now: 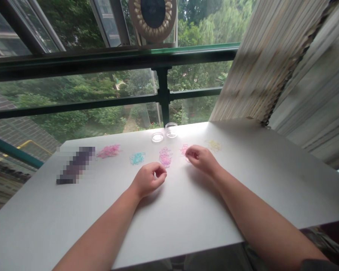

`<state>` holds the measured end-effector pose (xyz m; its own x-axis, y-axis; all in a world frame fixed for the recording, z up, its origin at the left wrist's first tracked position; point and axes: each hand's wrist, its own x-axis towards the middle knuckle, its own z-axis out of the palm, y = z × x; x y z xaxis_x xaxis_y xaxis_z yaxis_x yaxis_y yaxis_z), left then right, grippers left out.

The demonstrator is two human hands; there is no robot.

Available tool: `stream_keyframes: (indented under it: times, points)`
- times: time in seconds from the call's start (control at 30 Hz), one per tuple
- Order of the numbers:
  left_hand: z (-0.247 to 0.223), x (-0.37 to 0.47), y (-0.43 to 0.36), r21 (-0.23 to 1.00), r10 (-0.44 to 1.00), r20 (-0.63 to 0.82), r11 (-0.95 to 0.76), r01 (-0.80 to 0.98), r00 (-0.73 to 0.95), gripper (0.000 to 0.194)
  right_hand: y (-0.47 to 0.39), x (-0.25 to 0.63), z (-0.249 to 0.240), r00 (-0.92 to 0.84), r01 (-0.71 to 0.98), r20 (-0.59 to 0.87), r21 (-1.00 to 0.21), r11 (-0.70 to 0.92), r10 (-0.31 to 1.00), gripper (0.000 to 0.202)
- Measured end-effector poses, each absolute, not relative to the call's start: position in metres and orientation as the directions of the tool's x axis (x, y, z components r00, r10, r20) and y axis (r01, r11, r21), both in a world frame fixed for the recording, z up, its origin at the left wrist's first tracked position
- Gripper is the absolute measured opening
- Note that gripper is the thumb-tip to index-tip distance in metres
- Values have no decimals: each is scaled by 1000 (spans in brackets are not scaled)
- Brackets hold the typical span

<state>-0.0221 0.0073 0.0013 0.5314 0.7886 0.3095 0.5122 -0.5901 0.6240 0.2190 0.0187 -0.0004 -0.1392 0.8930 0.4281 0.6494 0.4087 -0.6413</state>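
Small piles of thin, loop-like rubber bands lie in a row on the white table. From left to right are a deep pink pile, a turquoise pile, a pinkish-purple pile, a light pink pile and a yellow pile. My left hand is just in front of the turquoise and purple piles, thumb and fingertips pinched together. Over the light pink pile, partly covering it, is my right hand, its fingers also pinched. Whatever either pinch holds is too small to make out.
A round clear container stands at the table's back edge, with a clear lid beside it. A blurred-out dark object lies at left. Behind are a green railing, a fan and a curtain.
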Motion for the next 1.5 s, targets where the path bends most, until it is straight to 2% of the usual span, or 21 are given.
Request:
stream_keyframes:
  times: [0.1,0.2,0.43,0.8,1.1,1.3,1.4,1.5]
  points:
    - [0,-23,8,620,784,300,-593,514,543,7,29,238,-1,-13,775,415,-571,272,910,11]
    - [1,-23,8,623,784,295,-591,513,546,7,34,245,-6,16,827,381,-525,202,924,13]
    - [3,-24,8,622,794,290,-581,525,535,7,35,244,-12,22,851,319,-503,149,948,14]
    - [2,-25,9,609,793,289,-584,536,536,9,36,245,-11,33,856,316,-499,137,948,19]
    - [5,-23,7,615,794,312,-587,527,521,10,35,246,-10,72,815,354,-560,150,933,26]
    - [3,-24,9,624,795,305,-582,521,523,9,33,242,-6,187,681,406,-710,179,895,19]
    - [3,-25,9,633,802,312,-575,519,509,8,26,234,-4,100,603,392,-755,258,914,16]
    - [4,-28,10,641,826,330,-552,534,458,8,17,223,-2,-102,557,334,-762,332,937,17]
